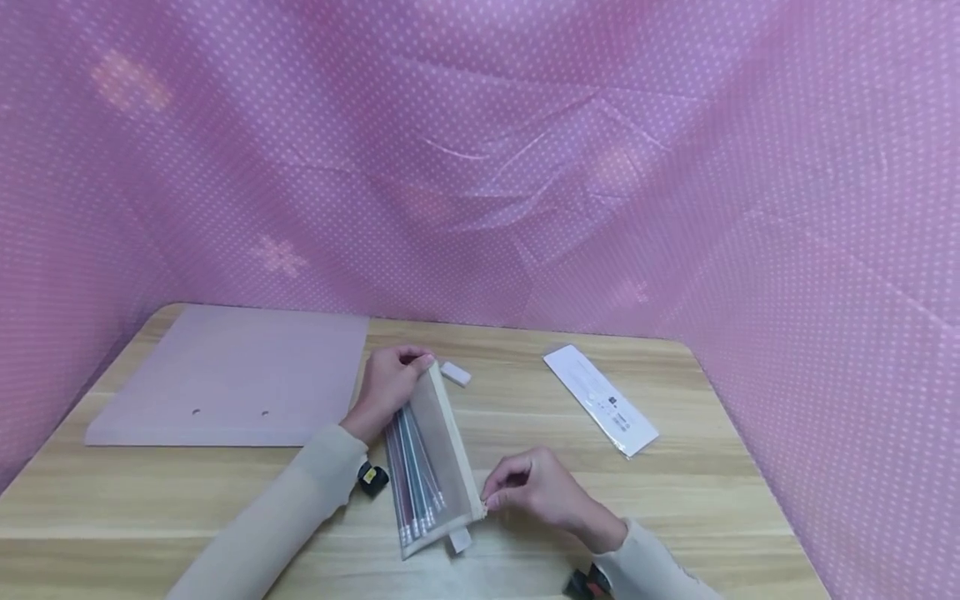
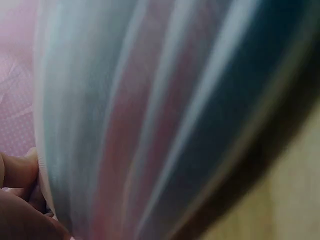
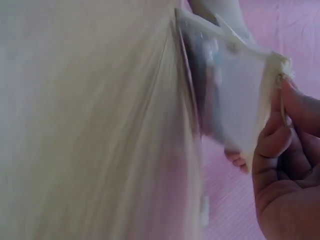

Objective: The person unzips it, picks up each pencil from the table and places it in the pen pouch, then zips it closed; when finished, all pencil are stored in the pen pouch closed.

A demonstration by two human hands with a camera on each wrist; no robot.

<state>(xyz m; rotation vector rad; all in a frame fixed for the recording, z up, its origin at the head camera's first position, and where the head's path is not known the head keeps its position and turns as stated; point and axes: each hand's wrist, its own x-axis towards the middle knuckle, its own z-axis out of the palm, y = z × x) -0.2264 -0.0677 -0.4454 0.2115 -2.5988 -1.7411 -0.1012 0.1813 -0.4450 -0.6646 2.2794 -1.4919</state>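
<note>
A translucent mesh pencil pouch [image 1: 450, 450] with a cream zipper edge stands tilted above the table, several pencils [image 1: 416, 475] showing through its side. My left hand [image 1: 390, 383] pinches the pouch's far top corner between thumb and fingers. At the near end of the zipper, my right hand [image 1: 543, 492] pinches the zipper pull [image 3: 283, 102] with thumb and forefinger. Pencils in blurred pink and dark green fill the left wrist view behind the mesh. A small white tag [image 1: 460, 540] sticks out below the pouch's near end.
A white eraser-like block [image 1: 456, 373] lies just beyond the pouch. A pale pink folder [image 1: 247, 375] with two holes covers the table's left back. To the right lies a flat white packet [image 1: 600, 400] with a printed label. Pink dotted cloth [image 1: 480, 167] hangs around the table.
</note>
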